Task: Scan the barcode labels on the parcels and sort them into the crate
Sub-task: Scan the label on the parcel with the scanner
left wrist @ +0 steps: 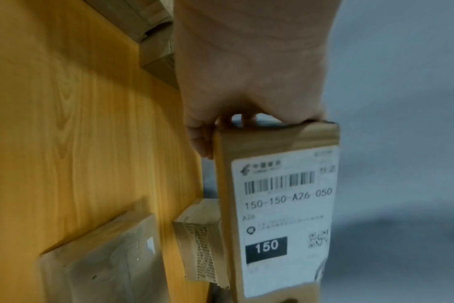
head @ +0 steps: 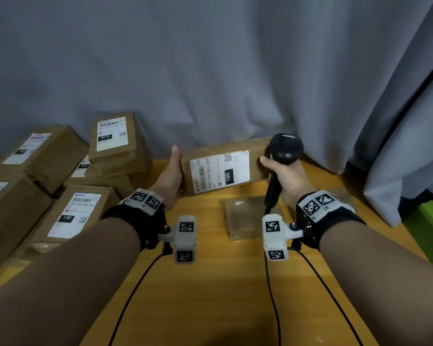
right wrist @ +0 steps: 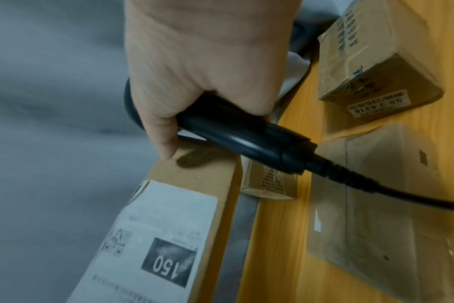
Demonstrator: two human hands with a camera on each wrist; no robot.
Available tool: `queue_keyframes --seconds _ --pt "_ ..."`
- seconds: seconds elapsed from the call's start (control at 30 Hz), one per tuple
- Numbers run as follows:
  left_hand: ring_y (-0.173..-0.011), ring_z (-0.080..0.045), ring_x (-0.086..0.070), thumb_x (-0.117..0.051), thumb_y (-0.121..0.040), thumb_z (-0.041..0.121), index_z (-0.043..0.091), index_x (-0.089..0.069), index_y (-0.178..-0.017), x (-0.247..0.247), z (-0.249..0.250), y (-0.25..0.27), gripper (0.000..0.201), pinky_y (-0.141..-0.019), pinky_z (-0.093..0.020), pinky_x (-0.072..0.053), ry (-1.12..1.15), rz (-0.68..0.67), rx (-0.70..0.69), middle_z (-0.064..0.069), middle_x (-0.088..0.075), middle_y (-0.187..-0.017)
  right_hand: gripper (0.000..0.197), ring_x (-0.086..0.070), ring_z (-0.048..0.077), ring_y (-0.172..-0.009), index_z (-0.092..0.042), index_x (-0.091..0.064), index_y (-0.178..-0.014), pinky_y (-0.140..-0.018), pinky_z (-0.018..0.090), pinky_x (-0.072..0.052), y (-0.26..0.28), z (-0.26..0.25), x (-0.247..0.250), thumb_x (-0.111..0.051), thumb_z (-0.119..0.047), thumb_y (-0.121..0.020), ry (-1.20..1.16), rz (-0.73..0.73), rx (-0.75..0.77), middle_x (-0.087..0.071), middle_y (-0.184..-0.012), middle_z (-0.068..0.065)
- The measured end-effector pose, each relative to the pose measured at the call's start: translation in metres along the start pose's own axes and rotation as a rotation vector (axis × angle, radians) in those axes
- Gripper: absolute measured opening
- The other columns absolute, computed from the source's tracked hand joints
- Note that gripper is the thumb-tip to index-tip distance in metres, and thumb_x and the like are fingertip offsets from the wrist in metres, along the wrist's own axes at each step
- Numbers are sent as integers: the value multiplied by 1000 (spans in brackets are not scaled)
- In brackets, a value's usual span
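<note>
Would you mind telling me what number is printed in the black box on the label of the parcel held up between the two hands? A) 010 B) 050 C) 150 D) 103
C: the left wrist view shows the parcel gripped by the left hand, and the black box on its white label reads 150, under the code 150-150-A26-050.
</note>
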State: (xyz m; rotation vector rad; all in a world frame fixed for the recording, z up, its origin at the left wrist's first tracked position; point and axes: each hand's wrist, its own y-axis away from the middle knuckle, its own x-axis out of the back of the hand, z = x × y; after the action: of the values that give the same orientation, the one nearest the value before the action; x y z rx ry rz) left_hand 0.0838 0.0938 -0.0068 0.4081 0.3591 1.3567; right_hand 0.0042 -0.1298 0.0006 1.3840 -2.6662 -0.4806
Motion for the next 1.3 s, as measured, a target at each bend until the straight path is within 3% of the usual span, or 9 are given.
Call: queue_keyframes --seconds 0.13,0.27,0.4,0.53,0.67,0.8,0.97,1.13,1.3 --pt "-93 -16 -69 -19 -90 71 26 -64 -108 1 9 10 67 -86 -35 -53 -50 -86 -105 3 -75 -89 51 -58 24 -110 -19 -56 -122 -103 51 -45 -2 10 -11 -80 -20 -77 7 42 -23 -64 -105 -1" --pt "-102 -21 -68 -48 -87 59 17 -39 -136 8 15 16 65 -86 -36 -55 -149 -170 -194 -8 -69 -113 47 -59 24 -109 -17 -56 -118 -102 48 -46 -3 18 -20 -79 -18 -77 6 83 -39 -64 -109 2" --pt "-93 -12 -67 -78 -77 24 19 -42 -126 12 23 18 61 -66 -20 -55 -308 -87 -284 -2 -67 -109 50 -58 21 -105 -13 -56 -122 -99 39 -45 -1 23 -24 -79 -21 -79 94 52 -54 -64 -112 3" --pt "-103 -16 -62 -85 -51 54 24 -45 -121 19 30 13 87 -86 -35 -54 -612 -36 -282 2 -60 -115 39 -58 11 -95 -16 -61 -113 -83 23 -40 10 12 -27 -79 -23 -79 271 -69 171 -66 -103 -4" --pt "-101 -14 -62 -78 -78 30 22 -38 -128 13 43 23 64 -80 -26 -51 -601 -172 -235 8 -60 -107 31 -67 4 -85 -19 -64 -104 -65 14 -46 25 -5 -28 -80 -23 -77 349 -328 203 -72 -95 -4" --pt "-126 -21 -48 -77 -76 39 15 -11 -153 2 48 28 104 -107 -38 -39 -476 -112 -280 -5 -41 -146 40 -72 15 -88 -10 -63 -114 -79 31 -57 26 -5 -34 -79 -14 -77 210 -265 160 -74 -98 3" --pt "-110 -19 -61 -70 -85 16 14 -47 -133 -9 41 33 54 -96 -32 -49 -364 -246 -256 -1 -64 -122 31 -74 20 -81 -9 -64 -110 -69 33 -58 25 -2 -38 -75 -10 -81 1 -141 53 -75 -94 8" --pt "-124 -26 -46 -79 -75 18 46 0 -147 -10 27 26 110 -94 -61 -44 -456 -313 -114 0 -51 -138 30 -74 21 -79 -8 -65 -110 -63 30 -58 21 -3 -38 -75 -13 -81 -4 -136 38 -75 -94 9" --pt "-117 -23 -55 -81 -73 24 24 -34 -138 -16 14 13 81 -86 -44 -53 -472 -173 -152 3 -58 -125 32 -72 19 -77 -7 -65 -110 -68 34 -59 19 -11 -35 -76 -16 -81 87 -179 49 -75 -91 10"
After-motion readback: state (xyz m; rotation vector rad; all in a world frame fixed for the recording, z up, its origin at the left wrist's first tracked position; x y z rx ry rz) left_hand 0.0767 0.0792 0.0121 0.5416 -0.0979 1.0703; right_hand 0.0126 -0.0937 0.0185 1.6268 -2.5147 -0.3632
